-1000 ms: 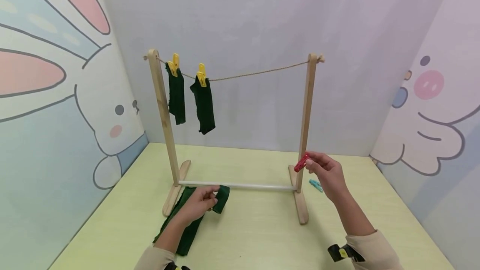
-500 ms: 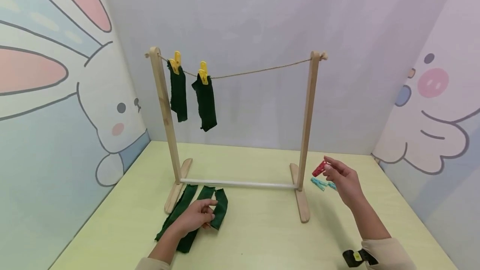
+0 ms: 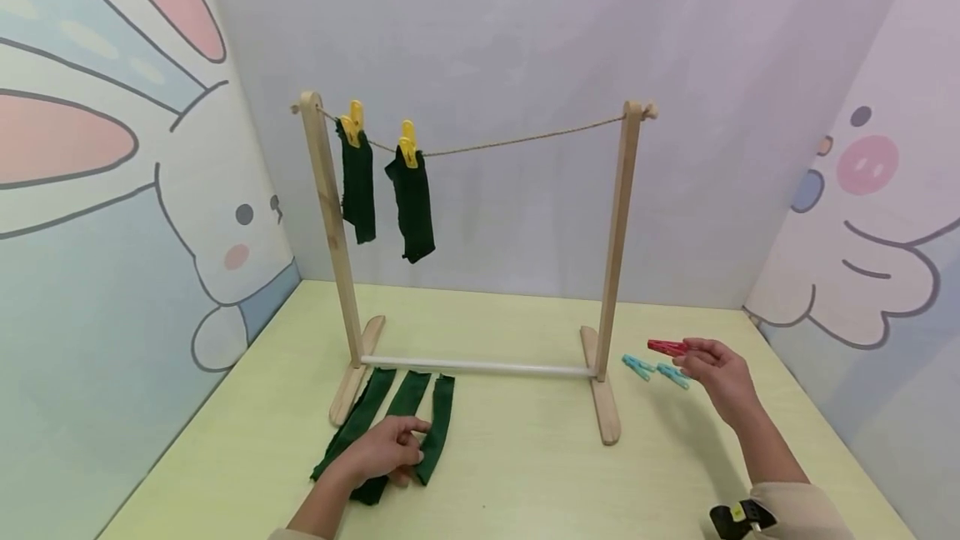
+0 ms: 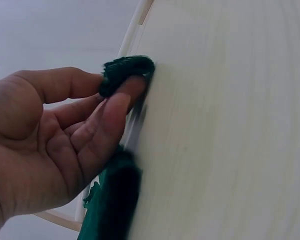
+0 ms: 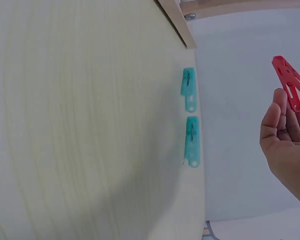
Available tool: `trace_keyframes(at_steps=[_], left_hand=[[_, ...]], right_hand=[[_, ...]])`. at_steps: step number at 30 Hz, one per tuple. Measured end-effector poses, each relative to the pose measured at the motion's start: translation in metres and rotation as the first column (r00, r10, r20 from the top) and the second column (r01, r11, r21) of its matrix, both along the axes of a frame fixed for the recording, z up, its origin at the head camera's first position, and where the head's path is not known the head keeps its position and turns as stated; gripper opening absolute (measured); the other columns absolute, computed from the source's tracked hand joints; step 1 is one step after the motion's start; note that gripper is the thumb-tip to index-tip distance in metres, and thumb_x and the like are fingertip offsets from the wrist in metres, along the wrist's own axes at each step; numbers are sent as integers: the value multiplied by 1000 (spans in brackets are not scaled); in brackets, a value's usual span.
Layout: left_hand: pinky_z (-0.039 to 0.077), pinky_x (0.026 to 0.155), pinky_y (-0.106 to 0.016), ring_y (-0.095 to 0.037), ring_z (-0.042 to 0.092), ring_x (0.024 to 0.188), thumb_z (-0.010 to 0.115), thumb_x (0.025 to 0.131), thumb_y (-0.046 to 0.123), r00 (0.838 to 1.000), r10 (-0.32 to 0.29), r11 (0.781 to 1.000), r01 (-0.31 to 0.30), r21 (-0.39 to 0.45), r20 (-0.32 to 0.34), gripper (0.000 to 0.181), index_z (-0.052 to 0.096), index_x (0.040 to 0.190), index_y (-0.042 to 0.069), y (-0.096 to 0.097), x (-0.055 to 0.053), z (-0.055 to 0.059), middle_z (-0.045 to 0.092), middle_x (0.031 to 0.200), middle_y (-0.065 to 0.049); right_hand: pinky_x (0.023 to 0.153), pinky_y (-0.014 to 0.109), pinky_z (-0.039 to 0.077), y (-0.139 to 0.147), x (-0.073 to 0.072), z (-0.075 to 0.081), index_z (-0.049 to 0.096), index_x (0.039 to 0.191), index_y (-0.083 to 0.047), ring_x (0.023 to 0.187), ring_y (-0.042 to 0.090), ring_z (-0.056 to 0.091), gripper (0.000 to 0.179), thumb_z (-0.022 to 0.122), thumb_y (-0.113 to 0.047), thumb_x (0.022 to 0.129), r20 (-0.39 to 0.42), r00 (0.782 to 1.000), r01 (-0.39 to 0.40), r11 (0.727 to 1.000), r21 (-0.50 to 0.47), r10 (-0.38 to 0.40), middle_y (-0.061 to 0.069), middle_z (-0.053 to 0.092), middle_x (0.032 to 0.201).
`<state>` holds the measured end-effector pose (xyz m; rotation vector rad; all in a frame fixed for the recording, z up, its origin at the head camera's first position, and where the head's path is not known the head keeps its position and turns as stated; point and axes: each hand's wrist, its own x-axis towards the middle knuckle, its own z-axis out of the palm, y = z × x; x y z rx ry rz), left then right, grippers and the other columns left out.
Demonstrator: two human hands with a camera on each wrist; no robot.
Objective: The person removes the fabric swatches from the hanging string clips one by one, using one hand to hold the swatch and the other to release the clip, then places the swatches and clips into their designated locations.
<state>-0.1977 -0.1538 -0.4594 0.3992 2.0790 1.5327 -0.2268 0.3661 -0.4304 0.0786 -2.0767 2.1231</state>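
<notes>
**Right strip (image 3: 441, 425) by the left hand (image 3: 390, 444), red clip (image 3: 664, 347) far off in the right hand (image 3: 717, 373)**

The right strip lies on the counter (image 3: 517, 473) just to the right of the left hand, its long axis running away from the person, the far end leaning slightly right. That far end stops short of the white bar (image 3: 480, 367), so the strip points in toward the rack (image 3: 617, 240) rather than along its line (image 3: 525, 139). The left hand is clearly the nearer one. In its wrist view, thumb and index finger pinch a curled-over fold of green cloth. The middle strip (image 3: 406, 397) passes partly beneath that hand; the left strip (image 3: 358, 423) lies beyond it.

The right hand is well apart, past the rack's right foot (image 3: 604, 415). Thumb and fingertips pinch one end of the red clip, held off the counter, with its long axis roughly sideways and its free end toward the rack. Just nearer the person, the left blue clip (image 3: 638, 367) and right blue clip (image 3: 672, 375) lie on the counter, both slanted.

Over the line's left half hang two more pieces: the outer cloth (image 3: 359, 194) under one yellow clip (image 3: 350, 132), the inner cloth (image 3: 414, 211) under another.
</notes>
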Motion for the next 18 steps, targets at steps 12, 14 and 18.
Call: trace_keyframes(at_steps=[12, 14, 18], left_hand=[[48, 55, -32, -20, 60, 64, 56, 82, -1, 995, -83, 994, 78, -81, -58, 40, 50, 119, -16, -3, 4, 6, 60, 72, -7], [49, 56, -33, -22, 60, 64, 58, 83, -1, 993, -97, 992, 91, -92, -65, 39, 51, 119, -15, -4, 4, 7, 59, 70, -7], [48, 60, -33, -20, 57, 63, 62, 83, -1, 984, -130, 984, 113, -136, -121, 38, 53, 117, -12, -7, 3, 7, 57, 67, -5]], right_hand=[[77, 31, 50, 23, 6, -22, 41, 123, 19, 83, 8, 58, 47, 60, -7, 90, 238, 971, -56, 935, 351, -31, 7, 56, 99], [77, 31, 50, 26, 7, -24, 40, 124, 19, 83, 9, 58, 46, 58, -5, 90, 262, 965, -73, 937, 342, -20, 9, 56, 100], [76, 31, 49, 31, 8, -27, 39, 125, 19, 85, 11, 57, 44, 55, -2, 90, 307, 952, -107, 942, 318, 5, 10, 56, 102]])
